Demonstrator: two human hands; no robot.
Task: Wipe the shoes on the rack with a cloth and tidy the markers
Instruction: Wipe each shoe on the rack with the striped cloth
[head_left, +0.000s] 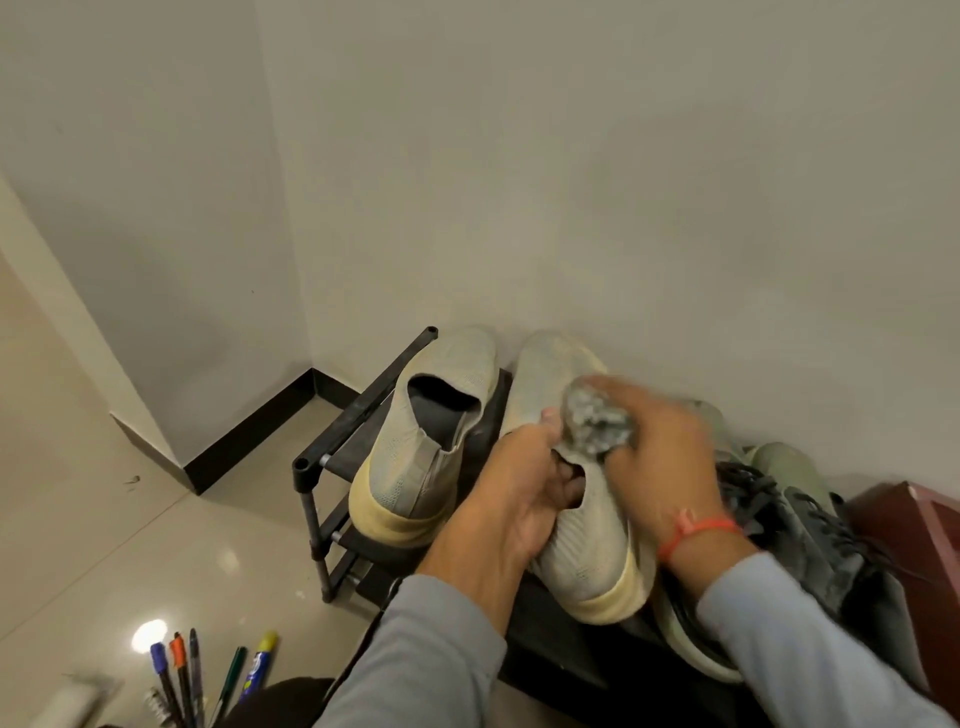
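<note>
Two grey knit slip-on shoes with yellowed soles sit on top of a black shoe rack (337, 436). The left shoe (426, 436) stands alone. My left hand (514, 499) grips the right shoe (587, 545) at its collar, fingers inside the opening. My right hand (660, 457), blurred, holds a crumpled grey cloth (597, 421) against that shoe's upper. Several markers (208, 675) stand upright at the bottom left.
A dark laced sneaker (810, 530) and a greenish shoe (784, 457) lie on the rack to the right, next to a maroon box (924, 525). The wall stands right behind the rack. Glossy tiled floor (156, 545) spreads to the left.
</note>
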